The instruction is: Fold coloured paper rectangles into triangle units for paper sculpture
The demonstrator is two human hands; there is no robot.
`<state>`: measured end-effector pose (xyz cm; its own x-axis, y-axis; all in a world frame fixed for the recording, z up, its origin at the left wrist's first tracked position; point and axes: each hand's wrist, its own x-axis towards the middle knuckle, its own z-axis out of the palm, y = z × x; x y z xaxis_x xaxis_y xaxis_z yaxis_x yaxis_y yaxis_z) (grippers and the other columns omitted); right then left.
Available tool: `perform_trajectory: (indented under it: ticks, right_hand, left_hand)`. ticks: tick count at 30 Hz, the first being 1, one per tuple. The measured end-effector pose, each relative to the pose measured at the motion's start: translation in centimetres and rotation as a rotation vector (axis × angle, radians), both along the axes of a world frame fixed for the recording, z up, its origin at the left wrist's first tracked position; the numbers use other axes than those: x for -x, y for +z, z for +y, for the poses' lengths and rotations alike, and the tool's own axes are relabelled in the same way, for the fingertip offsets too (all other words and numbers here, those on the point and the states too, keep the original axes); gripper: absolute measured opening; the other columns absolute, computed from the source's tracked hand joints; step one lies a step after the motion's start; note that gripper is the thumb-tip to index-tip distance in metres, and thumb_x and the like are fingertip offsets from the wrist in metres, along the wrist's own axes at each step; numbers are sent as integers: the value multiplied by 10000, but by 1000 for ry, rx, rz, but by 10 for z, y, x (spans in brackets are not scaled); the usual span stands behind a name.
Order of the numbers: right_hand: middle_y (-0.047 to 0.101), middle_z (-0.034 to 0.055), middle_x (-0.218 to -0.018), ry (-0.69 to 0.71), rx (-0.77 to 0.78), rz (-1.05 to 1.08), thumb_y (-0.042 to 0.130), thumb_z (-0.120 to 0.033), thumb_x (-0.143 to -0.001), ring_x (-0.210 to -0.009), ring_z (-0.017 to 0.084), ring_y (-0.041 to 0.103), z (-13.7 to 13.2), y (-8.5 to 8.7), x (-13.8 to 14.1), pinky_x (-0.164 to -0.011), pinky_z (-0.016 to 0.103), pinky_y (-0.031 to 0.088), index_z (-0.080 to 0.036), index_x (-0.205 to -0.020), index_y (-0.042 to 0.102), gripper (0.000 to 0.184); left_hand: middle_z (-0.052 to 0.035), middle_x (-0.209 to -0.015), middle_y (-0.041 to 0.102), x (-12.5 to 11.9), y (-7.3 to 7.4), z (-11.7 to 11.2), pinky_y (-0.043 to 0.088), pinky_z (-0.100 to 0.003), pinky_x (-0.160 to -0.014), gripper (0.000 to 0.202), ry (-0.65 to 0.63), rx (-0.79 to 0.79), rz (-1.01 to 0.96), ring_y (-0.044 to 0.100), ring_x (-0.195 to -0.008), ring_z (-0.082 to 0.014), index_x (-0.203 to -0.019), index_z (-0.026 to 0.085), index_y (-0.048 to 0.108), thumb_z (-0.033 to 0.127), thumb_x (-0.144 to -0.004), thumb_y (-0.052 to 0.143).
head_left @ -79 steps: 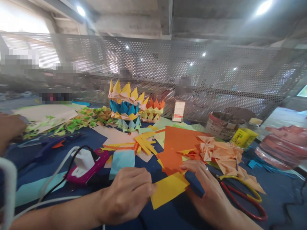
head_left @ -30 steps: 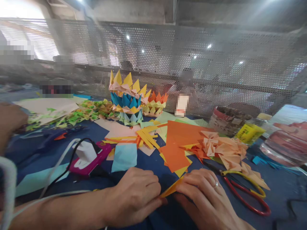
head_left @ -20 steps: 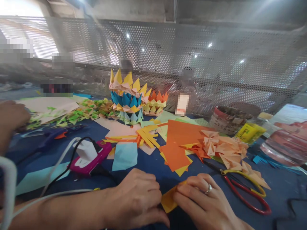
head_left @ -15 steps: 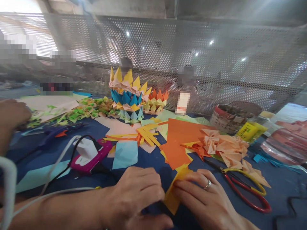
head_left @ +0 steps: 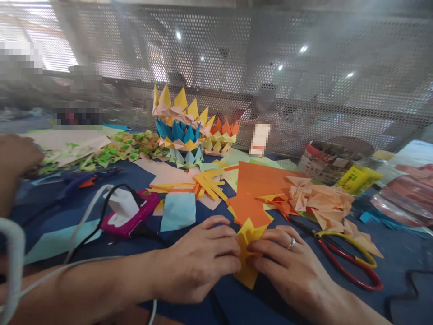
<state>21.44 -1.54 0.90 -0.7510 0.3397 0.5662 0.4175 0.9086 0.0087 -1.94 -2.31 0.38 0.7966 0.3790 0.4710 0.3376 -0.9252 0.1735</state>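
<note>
Between my two hands is a piece of yellow paper (head_left: 249,271), folded, with a pointed top edge. My left hand (head_left: 206,259) grips its left side with bent fingers. On the other side my right hand (head_left: 280,255), a ring on one finger, pinches the same paper. Just beyond it lie orange paper sheets (head_left: 250,208). A square of light blue paper (head_left: 178,211) rests past my left hand. Scissors (head_left: 348,257) with red and yellow handles lie right of my right hand, near folded peach paper pieces (head_left: 314,198).
Folded paper crowns (head_left: 181,131) stand at the back before a perforated metal screen (head_left: 216,54). A magenta power adapter (head_left: 133,219) with cords sits at left, near a purple glue gun (head_left: 72,187). Another person's hand (head_left: 20,155) is at far left. A basket (head_left: 324,162) stands at right.
My left hand has moved up and closed on the left side of the yellow paper. The paper now shows a pointed, folded top. My right hand keeps its hold.
</note>
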Motion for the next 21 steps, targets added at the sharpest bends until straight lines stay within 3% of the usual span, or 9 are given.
perform_trajectory:
  ticks: [7, 13, 21]
  right_hand:
    - [708, 12, -956, 40, 155, -58, 451, -80, -925, -908, 163, 579, -1, 2, -1, -864, 321, 363, -212, -940, 642, 232]
    - [686, 48, -898, 72, 291, -167, 416, -90, -915, -900, 186, 576, -3, 9, -1, -873, 355, 388, -202, -906, 645, 255]
    - [704, 31, -914, 72, 216, -148, 441, -85, -914, -946, 178, 591, 3, 6, -5, -897, 346, 399, -210, -935, 652, 246]
  left_hand:
    - [-19, -972, 665, 1, -2, 3, 283, -350, -1040, 180, 8, 10, -23, 544, -1001, -165, -895, 155, 606, 19, -837, 503]
    - [-15, -918, 686, 2, 6, 1, 255, -361, -1078, 48, -65, 55, 33, 580, -983, -163, -858, 156, 601, 122, -868, 568]
    - [-43, -1015, 685, 6, 5, 11, 371, -373, -983, 312, -125, 180, 54, 561, -1038, -195, -976, 160, 618, -39, -783, 474]
